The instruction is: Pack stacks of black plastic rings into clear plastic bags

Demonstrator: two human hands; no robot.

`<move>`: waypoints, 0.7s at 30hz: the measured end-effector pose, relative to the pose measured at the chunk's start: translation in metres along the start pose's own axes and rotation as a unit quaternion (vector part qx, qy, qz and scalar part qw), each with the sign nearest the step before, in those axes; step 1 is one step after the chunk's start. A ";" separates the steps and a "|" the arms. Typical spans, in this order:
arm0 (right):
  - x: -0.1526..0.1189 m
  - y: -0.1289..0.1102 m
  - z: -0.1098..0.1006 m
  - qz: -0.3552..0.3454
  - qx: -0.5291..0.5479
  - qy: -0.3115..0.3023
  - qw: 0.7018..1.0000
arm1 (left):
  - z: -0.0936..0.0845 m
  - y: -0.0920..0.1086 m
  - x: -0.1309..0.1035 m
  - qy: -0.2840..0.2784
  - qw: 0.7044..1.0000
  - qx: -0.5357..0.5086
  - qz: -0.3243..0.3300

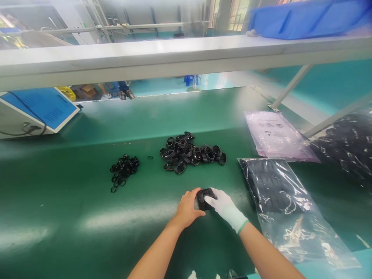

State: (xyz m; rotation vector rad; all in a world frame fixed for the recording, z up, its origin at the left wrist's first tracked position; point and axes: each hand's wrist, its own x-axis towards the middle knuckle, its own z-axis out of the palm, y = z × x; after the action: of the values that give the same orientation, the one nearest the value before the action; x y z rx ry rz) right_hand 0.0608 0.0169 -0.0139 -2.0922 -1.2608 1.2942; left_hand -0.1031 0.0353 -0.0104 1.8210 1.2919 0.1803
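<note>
Near the front of the green work surface, a bundle of black coiled cables [204, 198] stands between my two hands. My bare left hand [187, 209] has its fingers and thumb around the bundle's left side. On the right side, my white-gloved right hand [222, 204] grips it, thumb across the front. Farther back lies a loose heap of black cable coils [186, 153], some standing on edge. Left of that heap is a small pile of thin black rings [124, 169], with a single ring [150, 157] apart from it.
To the right lie a clear bag of black items [270, 186] and a pinkish printed bag [276, 131]. More bagged black goods [348, 143] sit at the far right. A white shelf [145, 58] crosses above, bearing a blue bin [305, 19]. A blue-topped machine [43, 106] stands back left.
</note>
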 end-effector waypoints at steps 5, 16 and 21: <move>-0.006 -0.014 0.004 0.028 -0.082 0.018 0.996 | -0.012 -0.002 0.003 -0.010 0.999 0.004 0.051; -0.008 -0.011 0.005 0.039 -0.068 0.002 0.997 | -0.081 -0.001 0.079 0.170 0.964 0.167 -0.115; -0.009 -0.015 0.004 0.023 -0.080 0.013 0.996 | -0.058 -0.005 0.049 0.119 0.978 0.134 -0.110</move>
State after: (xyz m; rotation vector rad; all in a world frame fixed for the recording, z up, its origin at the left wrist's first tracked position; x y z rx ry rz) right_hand 0.0489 0.0164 -0.0006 -2.2528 -1.3532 1.2162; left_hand -0.1168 0.1087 0.0039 1.9047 1.7478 0.1083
